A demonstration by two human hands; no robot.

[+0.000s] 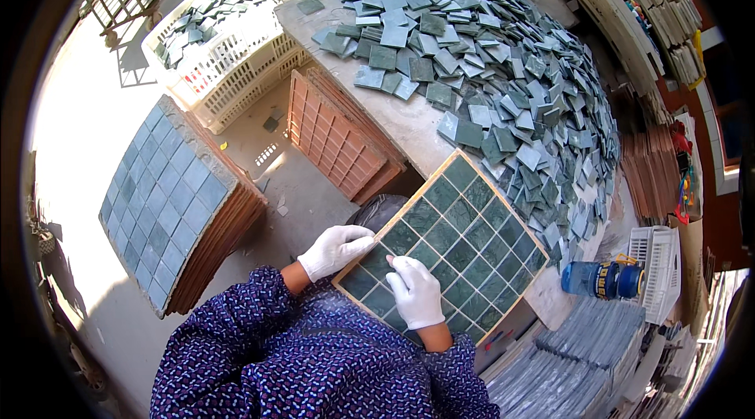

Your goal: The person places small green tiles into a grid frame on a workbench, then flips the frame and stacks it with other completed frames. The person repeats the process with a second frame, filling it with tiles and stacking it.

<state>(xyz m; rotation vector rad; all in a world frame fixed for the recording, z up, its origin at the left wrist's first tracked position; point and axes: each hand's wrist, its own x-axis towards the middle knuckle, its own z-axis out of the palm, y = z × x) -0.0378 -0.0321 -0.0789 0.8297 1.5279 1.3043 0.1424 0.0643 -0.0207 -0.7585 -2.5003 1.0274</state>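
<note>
Sunlit workshop, table (409, 124) heaped with loose green tiles (503, 65). Tile tray (444, 246) lies at table's near edge. Left hand (336, 249) grips tray corner, fingers curled. Right hand (417, 292) rests flat on tiles, fingers together, hiding some. Blue bottle (602, 279) nearby, partly cut off.

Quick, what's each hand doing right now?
Left hand: gloved, gripping the edge of the tile grid frame.
Right hand: gloved, fingers resting flat on its green tiles, holding nothing.
</note>
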